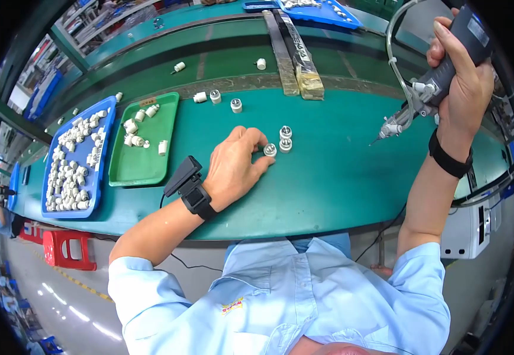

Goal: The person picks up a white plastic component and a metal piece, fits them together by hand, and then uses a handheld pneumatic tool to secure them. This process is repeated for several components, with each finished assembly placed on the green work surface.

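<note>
With thumb and fingers, my left hand (233, 163) grips a small white cylindrical part (270, 151) that stands on the green work surface (304, 195). Just right of it stand two similar parts, a far one (286, 131) and a near one (285, 145), with metal showing in their tops. My right hand (467, 80) is wrapped round a grey powered screwdriver (443, 77), raised at the right. Its thin tip (375, 142) points down and left, above the surface and apart from the parts. A clear hose (392, 53) runs along the tool.
On the left lie a green tray (173, 130) with several white parts and a fuller blue tray (98, 195). Loose parts stand behind my left hand, including one upright (236, 106). Two taped bars (307, 83) lie at the back. A red stool (70, 251) is below left.
</note>
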`<action>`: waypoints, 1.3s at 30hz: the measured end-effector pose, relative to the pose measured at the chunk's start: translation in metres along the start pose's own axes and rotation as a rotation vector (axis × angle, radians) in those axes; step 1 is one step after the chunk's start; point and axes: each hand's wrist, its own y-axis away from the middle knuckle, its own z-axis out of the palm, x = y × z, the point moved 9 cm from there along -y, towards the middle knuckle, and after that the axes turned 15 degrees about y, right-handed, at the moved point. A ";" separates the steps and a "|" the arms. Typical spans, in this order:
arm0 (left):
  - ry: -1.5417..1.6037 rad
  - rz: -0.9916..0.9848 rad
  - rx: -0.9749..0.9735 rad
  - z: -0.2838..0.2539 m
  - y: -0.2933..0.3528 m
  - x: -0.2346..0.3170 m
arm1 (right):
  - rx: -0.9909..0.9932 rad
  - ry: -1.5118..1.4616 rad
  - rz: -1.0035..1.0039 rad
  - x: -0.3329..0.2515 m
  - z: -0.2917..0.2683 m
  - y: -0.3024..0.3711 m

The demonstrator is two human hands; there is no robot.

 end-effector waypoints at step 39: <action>-0.565 -0.125 0.127 -0.163 -0.234 -0.187 | 0.279 -0.107 -0.414 0.025 -0.028 -0.029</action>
